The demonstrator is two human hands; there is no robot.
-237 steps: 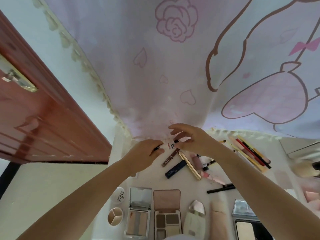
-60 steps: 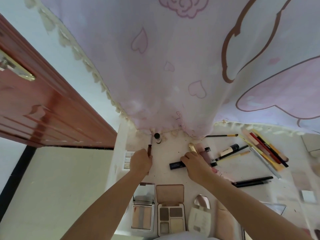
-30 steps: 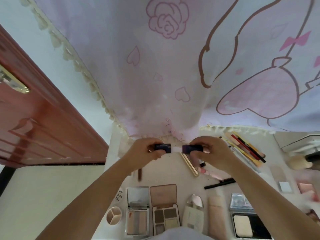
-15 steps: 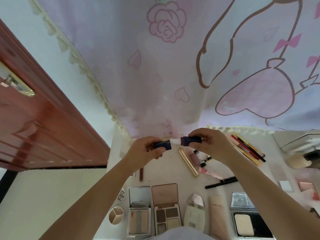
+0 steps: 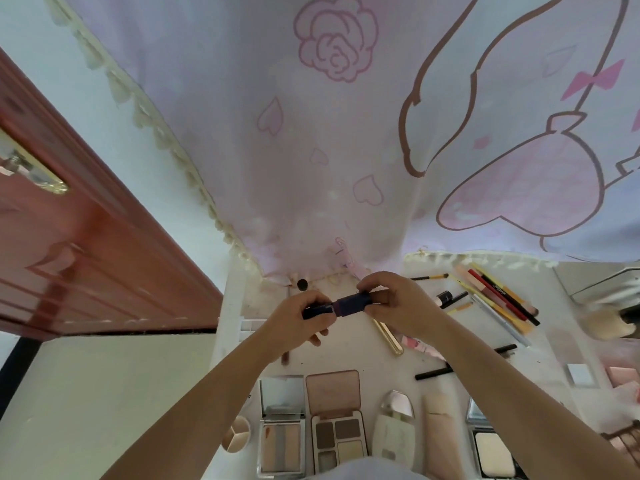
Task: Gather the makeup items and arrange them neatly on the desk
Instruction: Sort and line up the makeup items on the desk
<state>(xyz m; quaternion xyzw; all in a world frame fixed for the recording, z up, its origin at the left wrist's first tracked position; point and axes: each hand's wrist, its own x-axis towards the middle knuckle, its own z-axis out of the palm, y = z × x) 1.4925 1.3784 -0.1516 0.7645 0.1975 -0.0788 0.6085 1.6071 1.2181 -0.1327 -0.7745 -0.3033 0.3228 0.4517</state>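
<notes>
No legible text, brand, number or sign anywhere in the frame. A black pencil among the pencils at far right carries a short run of pale lettering along its barrel, too small and blurred to read. The dark blue tube held in the hands shows no readable marking.

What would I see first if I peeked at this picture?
Two hands, left hand and right hand, hold a dark blue tube between them, above the desk. Behind hangs a big pink curtain with a rose. Open eyeshadow palettes line the near edge.
</notes>
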